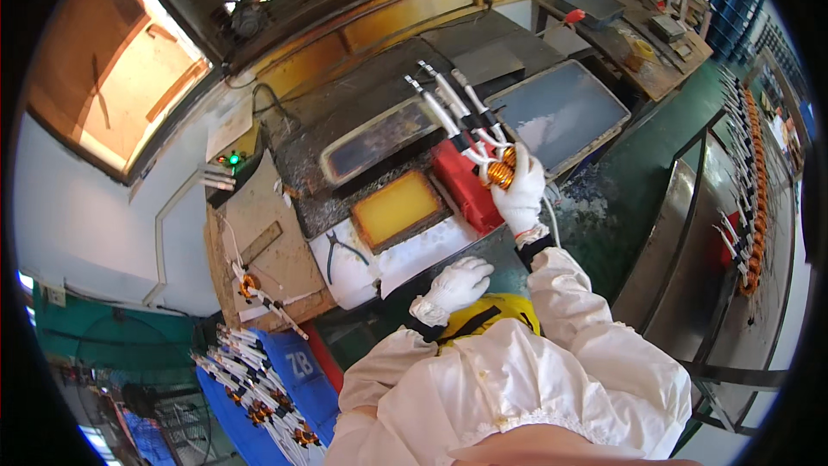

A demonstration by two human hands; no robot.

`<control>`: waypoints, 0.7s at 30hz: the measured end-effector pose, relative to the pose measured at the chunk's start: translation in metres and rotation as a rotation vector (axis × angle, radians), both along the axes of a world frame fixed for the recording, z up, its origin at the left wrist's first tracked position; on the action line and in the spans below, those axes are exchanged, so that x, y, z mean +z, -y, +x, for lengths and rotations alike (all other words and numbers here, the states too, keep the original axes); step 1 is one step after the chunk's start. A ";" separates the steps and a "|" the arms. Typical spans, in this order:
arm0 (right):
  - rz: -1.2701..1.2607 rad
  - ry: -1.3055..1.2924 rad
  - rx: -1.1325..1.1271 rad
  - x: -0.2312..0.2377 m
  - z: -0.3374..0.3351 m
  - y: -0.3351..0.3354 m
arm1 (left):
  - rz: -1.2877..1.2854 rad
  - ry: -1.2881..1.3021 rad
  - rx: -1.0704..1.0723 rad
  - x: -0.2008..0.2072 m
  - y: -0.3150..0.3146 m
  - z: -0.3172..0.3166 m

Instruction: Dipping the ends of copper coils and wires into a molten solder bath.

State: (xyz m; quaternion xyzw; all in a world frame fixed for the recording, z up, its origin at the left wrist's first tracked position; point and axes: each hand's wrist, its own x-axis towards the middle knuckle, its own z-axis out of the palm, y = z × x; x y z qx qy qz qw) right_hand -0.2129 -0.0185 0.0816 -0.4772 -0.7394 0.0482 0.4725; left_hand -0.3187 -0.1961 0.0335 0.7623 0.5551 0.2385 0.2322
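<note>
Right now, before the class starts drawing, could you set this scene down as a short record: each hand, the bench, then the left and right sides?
Right hand: white glove, gripping copper-coloured coils with white-sleeved leads
Left hand: white glove, nothing visibly held, near a yellow item at the waist
Bench: yellow-filled tray, red block, pliers
Left side: blue bin beside bundled coil pieces
Right side: long coil row, white leads attached
</note>
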 end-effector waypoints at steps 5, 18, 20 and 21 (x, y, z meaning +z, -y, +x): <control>-0.017 0.024 -0.014 -0.006 0.004 -0.004 | -0.083 -0.066 0.367 0.003 0.046 -0.062; -0.034 0.095 -0.127 -0.020 -0.004 -0.006 | 0.095 -0.652 0.908 -0.087 0.125 -0.142; -0.043 0.111 -0.134 -0.021 -0.001 -0.007 | 0.038 -0.718 0.926 -0.092 0.118 -0.139; -0.041 0.116 -0.136 -0.020 0.000 -0.006 | -0.017 -0.787 0.935 -0.093 0.115 -0.140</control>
